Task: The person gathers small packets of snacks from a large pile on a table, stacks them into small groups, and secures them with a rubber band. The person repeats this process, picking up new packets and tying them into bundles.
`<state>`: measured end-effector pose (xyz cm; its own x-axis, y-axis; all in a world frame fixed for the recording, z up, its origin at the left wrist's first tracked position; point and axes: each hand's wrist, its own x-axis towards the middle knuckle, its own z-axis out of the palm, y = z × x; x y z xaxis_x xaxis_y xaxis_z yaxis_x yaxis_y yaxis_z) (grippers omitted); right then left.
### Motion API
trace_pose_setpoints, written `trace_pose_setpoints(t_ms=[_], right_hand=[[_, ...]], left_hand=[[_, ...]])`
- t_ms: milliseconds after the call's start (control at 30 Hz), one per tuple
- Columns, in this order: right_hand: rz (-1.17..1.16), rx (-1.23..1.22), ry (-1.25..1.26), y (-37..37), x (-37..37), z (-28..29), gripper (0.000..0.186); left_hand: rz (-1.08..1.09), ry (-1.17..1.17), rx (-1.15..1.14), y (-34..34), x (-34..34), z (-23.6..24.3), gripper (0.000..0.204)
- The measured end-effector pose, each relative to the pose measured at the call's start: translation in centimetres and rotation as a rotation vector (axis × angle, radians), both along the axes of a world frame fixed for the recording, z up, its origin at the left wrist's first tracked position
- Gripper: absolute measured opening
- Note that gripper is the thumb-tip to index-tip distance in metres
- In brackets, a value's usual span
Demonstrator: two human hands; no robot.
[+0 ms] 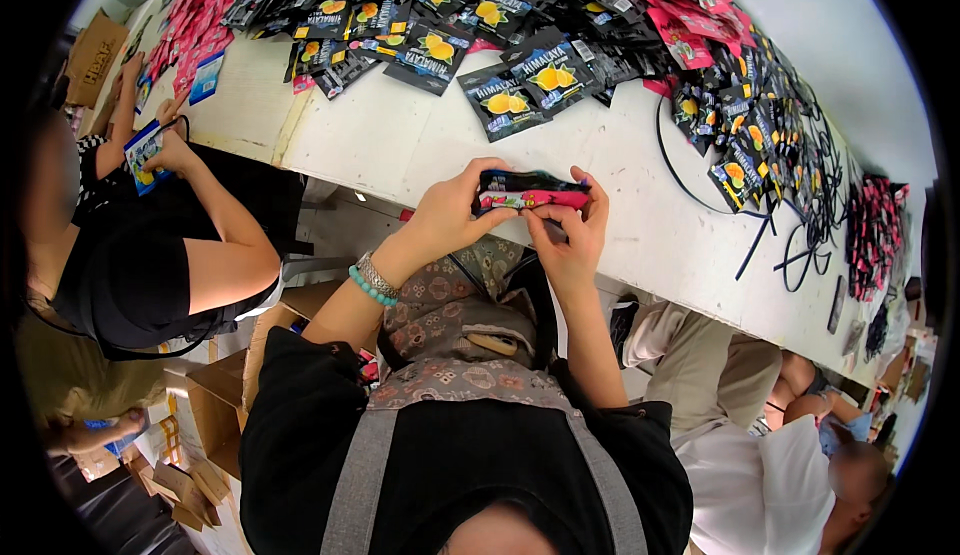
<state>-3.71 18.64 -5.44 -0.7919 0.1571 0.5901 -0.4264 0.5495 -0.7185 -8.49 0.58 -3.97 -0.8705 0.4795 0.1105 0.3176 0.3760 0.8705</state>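
Just off the table's front edge, both of my hands hold a small bundle of foil packets (535,198), with black showing along its top and pink on the side facing me. My left hand (447,210) is closed on the bundle's left end, its thumb along the lower edge. Closed on the right end is my right hand (570,240), its thumb and a finger meeting at the lower edge. How many packets lie in the bundle I cannot make out. Beyond it, black packets with lemon pictures (505,100) lie on the white table (390,145).
A heap of black packets (440,45) covers the far side, with pink packets (690,50) at right and left. Black straps (800,255) lie tangled at the right. On the left a co-worker (130,265) holds a blue packet (145,158); another person (760,475) sits right. Cardboard boxes (215,395) stand lower left.
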Motion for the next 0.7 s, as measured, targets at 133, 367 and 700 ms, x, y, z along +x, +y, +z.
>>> trace_pose_setpoints(t_ms=[133,367,700], right_hand=[[0.018,-0.037,-0.048,-0.1,0.7,0.4,0.019],[0.002,0.070,0.099,-0.1,1.1,-0.8,0.025],[0.399,0.121,-0.114,-0.7,9.4,3.5,0.077]], left_hand=[[0.007,0.134,0.106,0.5,0.7,-0.1,0.052],[-0.010,0.143,0.056,0.0,1.1,0.3,0.046],[-0.237,0.114,-0.008,-4.3,9.7,5.6,0.045]])
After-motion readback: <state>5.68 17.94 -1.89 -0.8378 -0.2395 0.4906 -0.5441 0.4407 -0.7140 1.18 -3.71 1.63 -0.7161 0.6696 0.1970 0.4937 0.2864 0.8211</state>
